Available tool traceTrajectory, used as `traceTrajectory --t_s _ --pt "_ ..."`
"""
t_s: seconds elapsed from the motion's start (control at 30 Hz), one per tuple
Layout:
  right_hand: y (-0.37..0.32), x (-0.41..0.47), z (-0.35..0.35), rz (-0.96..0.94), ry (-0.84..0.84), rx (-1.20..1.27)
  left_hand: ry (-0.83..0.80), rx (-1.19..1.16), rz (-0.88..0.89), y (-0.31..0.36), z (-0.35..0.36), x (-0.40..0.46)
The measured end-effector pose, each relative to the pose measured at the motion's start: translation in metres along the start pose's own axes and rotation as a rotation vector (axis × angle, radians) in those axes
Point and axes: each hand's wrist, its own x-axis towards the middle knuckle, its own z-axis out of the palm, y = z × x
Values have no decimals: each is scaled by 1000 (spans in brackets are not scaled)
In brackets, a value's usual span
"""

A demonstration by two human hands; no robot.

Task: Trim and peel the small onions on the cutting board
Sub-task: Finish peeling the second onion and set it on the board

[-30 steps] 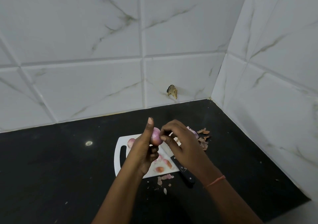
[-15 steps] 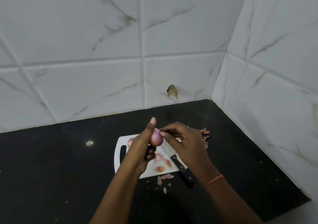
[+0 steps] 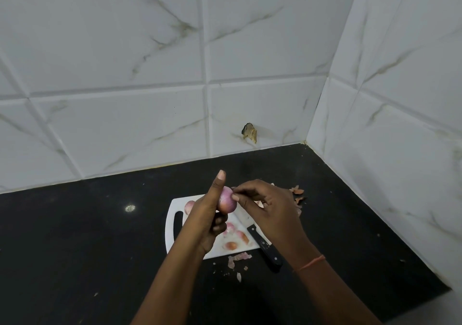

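My left hand (image 3: 208,221) holds a small pink onion (image 3: 227,201) up above the white cutting board (image 3: 172,221), thumb raised beside it. My right hand (image 3: 268,211) pinches at the onion's upper right side with fingertips, on a bit of skin too small to make out. Another small onion (image 3: 189,206) lies at the board's far left corner. Cut onion ends and pieces (image 3: 233,239) lie on the board's near part. A black-handled knife (image 3: 265,247) rests across the board's right edge, its blade partly hidden under my right hand.
Onion skins (image 3: 297,194) are piled on the black counter right of the board, and more scraps (image 3: 237,258) lie in front of it. Tiled walls close the back and right side. A chipped hole (image 3: 250,132) marks the back wall.
Both hands have lifted the onion slightly higher and my right fingertips have shifted up along its right side. The knife and board have not moved.
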Motion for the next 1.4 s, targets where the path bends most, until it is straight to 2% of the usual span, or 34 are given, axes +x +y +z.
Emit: traceTrajectory --t_s 0.73,0.93,1.13,1.4 --pt "-7 2 13 5 132 -40 -53 39 -26 2 -3 -3" --pt "-6 0 7 -24 -21 -12 -72 -17 13 2 -6 1" --pt "-3 0 4 -73 14 -51 -36 10 28 1 -6 2" --pt "-8 3 0 -50 -150 -196 12 75 13 3 -6 0"
